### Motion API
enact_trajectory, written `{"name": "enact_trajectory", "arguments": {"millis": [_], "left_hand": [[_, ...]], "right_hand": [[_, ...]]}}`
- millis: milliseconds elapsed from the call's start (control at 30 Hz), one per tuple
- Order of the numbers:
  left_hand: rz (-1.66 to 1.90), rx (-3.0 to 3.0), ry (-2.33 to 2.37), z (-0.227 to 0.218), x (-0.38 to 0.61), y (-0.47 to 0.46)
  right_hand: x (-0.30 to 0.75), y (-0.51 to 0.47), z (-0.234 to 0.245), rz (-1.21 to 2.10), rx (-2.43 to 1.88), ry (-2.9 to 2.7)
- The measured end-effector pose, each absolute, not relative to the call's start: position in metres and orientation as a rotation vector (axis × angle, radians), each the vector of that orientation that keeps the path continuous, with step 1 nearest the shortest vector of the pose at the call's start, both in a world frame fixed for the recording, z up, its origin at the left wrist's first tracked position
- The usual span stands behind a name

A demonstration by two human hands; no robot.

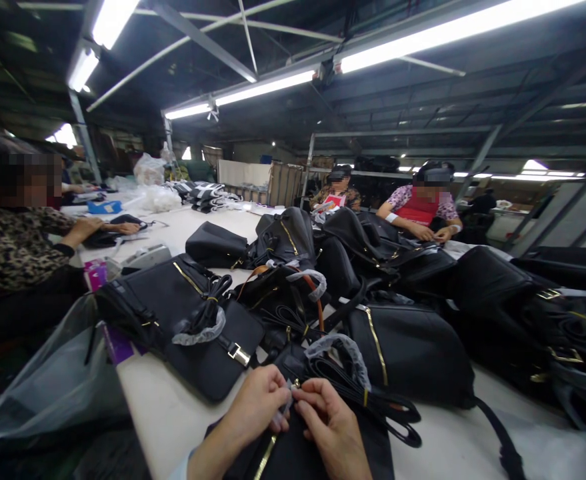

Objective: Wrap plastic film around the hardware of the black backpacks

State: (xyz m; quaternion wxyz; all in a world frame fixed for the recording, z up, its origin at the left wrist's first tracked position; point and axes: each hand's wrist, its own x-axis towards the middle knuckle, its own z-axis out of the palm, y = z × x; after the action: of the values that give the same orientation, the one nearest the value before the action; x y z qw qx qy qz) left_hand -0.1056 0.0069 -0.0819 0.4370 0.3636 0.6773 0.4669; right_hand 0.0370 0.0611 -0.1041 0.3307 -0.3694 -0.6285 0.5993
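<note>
Both the bare left hand [259, 401] and the bare right hand [331, 421] meet over a black, gold-zipped leather-look bag [293, 455] lying on the white bench [160, 410].
From where I stand, the left fingers are pinched together on a wisp of translucent plastic film [287, 401]; the right fingers nearly close beside a small gold metal fitting [297, 383], though I can't tell what they grip.

Bags [413, 340] on table [157, 407] | near bag [293, 460] under hands [330, 423] | plastic sheet [47, 380] left of table | person [425, 208] behind bags

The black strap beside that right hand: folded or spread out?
Folded up: the black strap lies in loops, bound by a yellow tie.
</note>
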Motion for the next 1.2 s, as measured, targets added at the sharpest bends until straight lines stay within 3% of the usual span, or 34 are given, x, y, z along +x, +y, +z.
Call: {"name": "enact_trajectory", "arguments": {"millis": [500, 867, 1200], "left_hand": [[1.158, 0.923, 1.680, -0.077, -0.102, 0.003], [1.187, 0.940, 1.671, -0.076, -0.100, 0.001], [1.205, 0.984, 1.712, -0.079, -0.099, -0.001]], "right_hand": [[0.038, 0.065, -0.104, 1.546, -0.964, -1.682], [0.032, 0.081, -0.107, 1.130, -0.665, -1.998], [0.027, 0.080, -0.100, 1.127, -0.682, -2.018]]}}
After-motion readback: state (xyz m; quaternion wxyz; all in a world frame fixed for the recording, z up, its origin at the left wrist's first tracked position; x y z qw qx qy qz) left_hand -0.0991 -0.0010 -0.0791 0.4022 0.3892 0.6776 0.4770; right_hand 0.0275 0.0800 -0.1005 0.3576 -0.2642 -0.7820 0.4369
